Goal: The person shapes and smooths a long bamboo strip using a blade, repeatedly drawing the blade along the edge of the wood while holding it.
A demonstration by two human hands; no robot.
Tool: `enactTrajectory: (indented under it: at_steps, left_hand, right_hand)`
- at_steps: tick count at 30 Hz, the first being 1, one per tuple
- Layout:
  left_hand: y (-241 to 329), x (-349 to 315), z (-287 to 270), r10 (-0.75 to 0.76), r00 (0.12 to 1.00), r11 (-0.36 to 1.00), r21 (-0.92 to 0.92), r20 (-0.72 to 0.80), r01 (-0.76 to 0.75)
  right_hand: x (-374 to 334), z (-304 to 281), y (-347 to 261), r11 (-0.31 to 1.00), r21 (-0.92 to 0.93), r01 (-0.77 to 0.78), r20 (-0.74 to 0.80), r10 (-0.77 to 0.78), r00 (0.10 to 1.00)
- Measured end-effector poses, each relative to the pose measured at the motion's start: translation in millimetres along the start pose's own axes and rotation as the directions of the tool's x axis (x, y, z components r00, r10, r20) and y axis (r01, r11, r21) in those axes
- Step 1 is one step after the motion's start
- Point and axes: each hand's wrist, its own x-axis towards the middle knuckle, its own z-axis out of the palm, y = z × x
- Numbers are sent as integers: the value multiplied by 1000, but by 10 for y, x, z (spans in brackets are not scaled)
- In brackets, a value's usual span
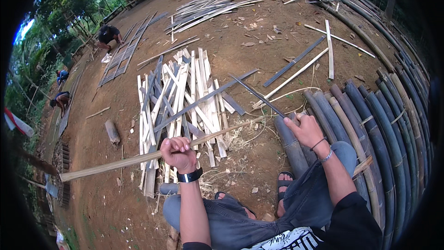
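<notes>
Holds a bamboo strip, slanting from near left across the slat pile, in the curled left grip; clasps a knife in the curled right grip, pointing it far left.

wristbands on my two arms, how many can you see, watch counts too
3: a wide black band below the left hand, plus a thin dark band and a paler patterned band below the right hand. More could be hidden.
</notes>
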Motion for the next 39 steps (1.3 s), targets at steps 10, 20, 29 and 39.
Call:
enactTrajectory:
  at_steps: [10,20,29,39]
  left_hand:
    - [-460,265,-52,-14,992,975,223,123,-14]
    - [-494,429,-47,-93,989,983,146,-114,110]
    - [-468,284,-57,-95,983,979,163,-154,121]
    - [-494,281,-56,-87,992,978,179,-95,103]
  right_hand:
    - [132,392,570,1000,-15,-5,-27,4,1000]
    - [-545,2019,-76,801,555,-225,167,157,973]
    - [-283,2716,806,801,461,-382,223,312,924]
    - [91,2731,1077,778,417,-470,231,409,883]
